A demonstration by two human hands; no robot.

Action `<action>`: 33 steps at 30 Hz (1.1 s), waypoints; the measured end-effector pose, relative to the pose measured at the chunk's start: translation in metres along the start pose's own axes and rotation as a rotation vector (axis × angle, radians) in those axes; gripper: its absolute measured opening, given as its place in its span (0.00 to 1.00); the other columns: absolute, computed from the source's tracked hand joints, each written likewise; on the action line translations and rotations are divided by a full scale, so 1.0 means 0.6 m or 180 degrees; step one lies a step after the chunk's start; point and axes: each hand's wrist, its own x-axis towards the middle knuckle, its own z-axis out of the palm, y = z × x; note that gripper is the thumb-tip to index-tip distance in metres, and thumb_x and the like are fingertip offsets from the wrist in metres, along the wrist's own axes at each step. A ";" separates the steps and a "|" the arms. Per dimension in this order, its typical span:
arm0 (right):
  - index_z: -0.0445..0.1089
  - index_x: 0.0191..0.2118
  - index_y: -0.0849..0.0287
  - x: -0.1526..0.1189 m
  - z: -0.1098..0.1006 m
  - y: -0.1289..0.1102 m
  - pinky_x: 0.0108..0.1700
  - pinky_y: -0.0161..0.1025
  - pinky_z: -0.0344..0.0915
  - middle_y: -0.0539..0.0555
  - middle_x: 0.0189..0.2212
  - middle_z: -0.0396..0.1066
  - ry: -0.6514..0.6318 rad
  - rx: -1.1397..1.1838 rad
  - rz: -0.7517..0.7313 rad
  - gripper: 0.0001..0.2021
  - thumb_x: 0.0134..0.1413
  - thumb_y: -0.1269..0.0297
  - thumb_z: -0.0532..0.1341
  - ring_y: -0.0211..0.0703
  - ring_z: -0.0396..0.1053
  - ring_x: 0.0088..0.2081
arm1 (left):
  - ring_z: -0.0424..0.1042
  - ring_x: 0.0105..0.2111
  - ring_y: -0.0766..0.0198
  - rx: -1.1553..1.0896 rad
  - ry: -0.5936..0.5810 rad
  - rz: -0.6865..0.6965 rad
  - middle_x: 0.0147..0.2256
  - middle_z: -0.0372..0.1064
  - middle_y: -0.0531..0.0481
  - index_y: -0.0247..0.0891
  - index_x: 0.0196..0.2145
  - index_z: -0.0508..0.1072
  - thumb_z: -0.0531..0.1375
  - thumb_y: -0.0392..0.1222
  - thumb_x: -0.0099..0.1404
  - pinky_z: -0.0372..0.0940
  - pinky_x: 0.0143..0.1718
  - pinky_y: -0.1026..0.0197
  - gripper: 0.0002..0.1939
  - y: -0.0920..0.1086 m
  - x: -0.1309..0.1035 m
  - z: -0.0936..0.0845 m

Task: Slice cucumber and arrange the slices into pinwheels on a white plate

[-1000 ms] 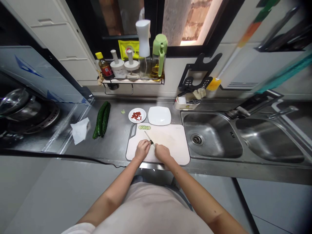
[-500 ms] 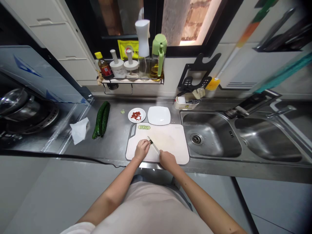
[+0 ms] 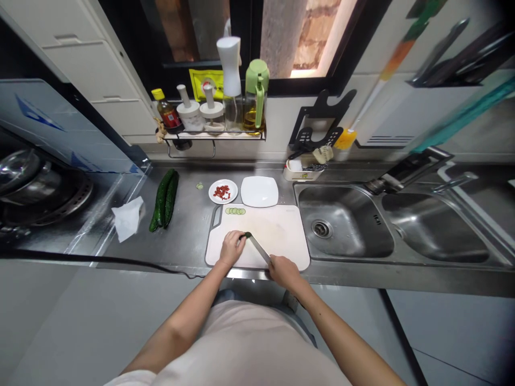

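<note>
On the pale cutting board, my left hand is closed around a small dark-green piece of cucumber, mostly covered by the fingers. My right hand grips a knife by its handle, the blade slanting up and left with its tip at the cucumber piece. A row of thin cucumber slices lies near the board's upper left edge. Behind the board stand a small plate with red chopped bits and a bare white square plate.
Whole cucumbers lie to the left, beside a crumpled white tissue. A double steel sink is on the right. Bottles and jars stand on a wall rack. A pot sits at far left.
The knife has swung slightly right and down with my right hand, and more of its blade shows. My left hand stays by the cucumber piece. The whole view has shifted slightly.
</note>
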 end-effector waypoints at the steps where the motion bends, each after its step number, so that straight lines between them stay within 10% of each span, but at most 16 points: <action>1: 0.69 0.42 0.59 -0.002 -0.002 0.004 0.36 0.38 0.59 0.61 0.39 0.74 0.0003 0.0013 -0.0006 0.13 0.60 0.66 0.48 0.48 0.72 0.42 | 0.69 0.39 0.61 -0.0002 -0.0003 -0.0033 0.36 0.71 0.46 0.38 0.39 0.70 0.56 0.37 0.64 0.65 0.43 0.56 0.06 0.001 0.001 -0.001; 21: 0.59 0.59 0.54 -0.023 -0.009 0.021 0.39 0.37 0.55 0.56 0.40 0.73 0.0989 -0.0393 0.0303 0.22 0.59 0.62 0.56 0.44 0.69 0.40 | 0.70 0.39 0.62 -0.0318 0.0685 -0.0974 0.38 0.71 0.46 0.38 0.40 0.71 0.54 0.43 0.65 0.65 0.44 0.58 0.09 0.021 0.036 -0.036; 33: 0.63 0.58 0.56 -0.029 -0.003 0.043 0.37 0.40 0.48 0.55 0.33 0.70 0.1722 -0.0730 -0.0060 0.24 0.56 0.60 0.60 0.45 0.64 0.36 | 0.63 0.50 0.56 0.0044 -0.0597 -0.0078 0.47 0.68 0.46 0.43 0.48 0.72 0.60 0.48 0.61 0.59 0.53 0.53 0.18 0.089 0.072 -0.067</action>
